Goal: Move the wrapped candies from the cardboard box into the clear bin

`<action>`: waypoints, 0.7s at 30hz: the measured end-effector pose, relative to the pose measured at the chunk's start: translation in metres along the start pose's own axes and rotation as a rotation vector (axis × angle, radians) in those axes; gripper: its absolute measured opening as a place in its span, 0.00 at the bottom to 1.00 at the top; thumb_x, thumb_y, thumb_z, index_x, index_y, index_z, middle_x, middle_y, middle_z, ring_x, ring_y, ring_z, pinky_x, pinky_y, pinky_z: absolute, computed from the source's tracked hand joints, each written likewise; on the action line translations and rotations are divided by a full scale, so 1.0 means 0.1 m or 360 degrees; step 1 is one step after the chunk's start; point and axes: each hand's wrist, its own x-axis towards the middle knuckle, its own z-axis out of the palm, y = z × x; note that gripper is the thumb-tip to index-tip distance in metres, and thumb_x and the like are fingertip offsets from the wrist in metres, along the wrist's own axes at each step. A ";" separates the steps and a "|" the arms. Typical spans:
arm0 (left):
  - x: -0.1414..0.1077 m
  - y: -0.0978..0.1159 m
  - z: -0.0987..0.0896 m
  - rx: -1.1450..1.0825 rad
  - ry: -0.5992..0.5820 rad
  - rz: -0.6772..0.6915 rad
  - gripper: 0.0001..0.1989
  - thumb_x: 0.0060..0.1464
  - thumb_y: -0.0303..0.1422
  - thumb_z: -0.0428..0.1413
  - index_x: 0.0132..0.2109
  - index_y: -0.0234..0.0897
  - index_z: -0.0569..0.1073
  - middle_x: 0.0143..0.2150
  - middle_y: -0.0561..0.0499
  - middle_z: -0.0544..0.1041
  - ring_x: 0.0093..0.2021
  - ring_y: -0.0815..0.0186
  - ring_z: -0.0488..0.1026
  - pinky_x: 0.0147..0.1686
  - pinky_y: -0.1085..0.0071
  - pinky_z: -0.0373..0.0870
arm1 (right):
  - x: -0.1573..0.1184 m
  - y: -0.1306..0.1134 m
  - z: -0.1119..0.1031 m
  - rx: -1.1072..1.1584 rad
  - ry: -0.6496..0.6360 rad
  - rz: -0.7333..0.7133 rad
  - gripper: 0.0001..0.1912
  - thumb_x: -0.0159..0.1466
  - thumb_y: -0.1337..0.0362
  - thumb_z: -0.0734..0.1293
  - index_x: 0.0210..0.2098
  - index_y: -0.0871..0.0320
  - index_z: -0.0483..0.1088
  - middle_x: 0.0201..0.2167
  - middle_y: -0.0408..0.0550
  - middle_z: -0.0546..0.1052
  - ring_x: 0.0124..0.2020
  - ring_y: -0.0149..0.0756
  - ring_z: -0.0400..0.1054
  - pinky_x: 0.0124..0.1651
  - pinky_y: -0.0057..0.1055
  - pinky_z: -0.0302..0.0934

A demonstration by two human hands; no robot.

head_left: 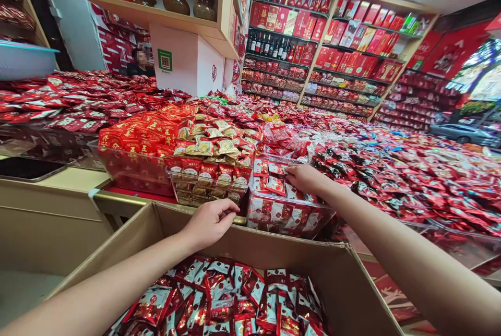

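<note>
My right hand [304,178] reaches into a clear plastic bin [287,211] of small red-and-white candy packets [276,186]. Its fingers are bent together at the packets, and the palm side is hidden. Over the far rim of an open cardboard box [250,242] is my left hand [214,223], its fingers curled in with nothing visible in them. Inside the box lies a heap of red-and-white wrapped candies [230,294]. Left of my right hand, another clear bin holds gold-and-red durian packets [213,169].
A bin of bright red packets [136,138] stands further left, near a dark phone [31,167] on the counter. Heaped candies [422,179] spread to the right. Shelves [305,49] of bottles and red boxes rise behind. A person [141,62] is at the back left.
</note>
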 end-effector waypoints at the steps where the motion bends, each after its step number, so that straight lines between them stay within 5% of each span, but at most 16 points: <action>1: 0.00 0.00 0.00 0.0001 0.0000 0.0005 0.09 0.49 0.32 0.46 0.35 0.39 0.70 0.27 0.55 0.71 0.24 0.72 0.63 0.24 0.77 0.57 | 0.00 -0.01 0.00 0.0014 0.0006 -0.0001 0.15 0.59 0.64 0.52 0.36 0.61 0.68 0.38 0.52 0.72 0.39 0.36 0.65 0.40 0.26 0.54; 7: -0.01 0.01 0.00 0.0016 0.0012 0.0021 0.09 0.49 0.32 0.46 0.35 0.39 0.70 0.27 0.56 0.71 0.25 0.71 0.64 0.24 0.78 0.57 | -0.01 0.01 -0.03 0.0076 0.0125 0.0125 0.22 0.55 0.74 0.51 0.48 0.66 0.61 0.47 0.56 0.67 0.46 0.36 0.61 0.44 0.26 0.53; 12: -0.01 0.01 0.00 0.0038 0.0008 0.0027 0.09 0.49 0.31 0.46 0.35 0.39 0.70 0.27 0.55 0.71 0.25 0.71 0.64 0.25 0.77 0.57 | -0.01 0.05 0.03 0.0114 0.0110 0.0263 0.20 0.50 0.77 0.54 0.41 0.67 0.67 0.36 0.59 0.73 0.39 0.42 0.67 0.38 0.29 0.56; 16: -0.01 -0.01 0.01 0.0045 0.0010 0.0030 0.09 0.49 0.31 0.46 0.35 0.39 0.70 0.28 0.55 0.71 0.26 0.71 0.65 0.26 0.77 0.58 | 0.00 0.09 -0.03 0.0165 0.0179 0.0284 0.23 0.49 0.78 0.55 0.44 0.65 0.65 0.41 0.56 0.72 0.42 0.40 0.65 0.40 0.27 0.56; 21: -0.01 -0.02 0.01 0.0034 0.0004 0.0027 0.09 0.49 0.31 0.46 0.36 0.39 0.69 0.28 0.55 0.71 0.27 0.71 0.66 0.27 0.77 0.59 | -0.25 -0.09 -0.42 0.0493 0.0708 0.0288 0.18 0.55 0.73 0.54 0.43 0.62 0.65 0.40 0.51 0.71 0.40 0.34 0.65 0.40 0.28 0.56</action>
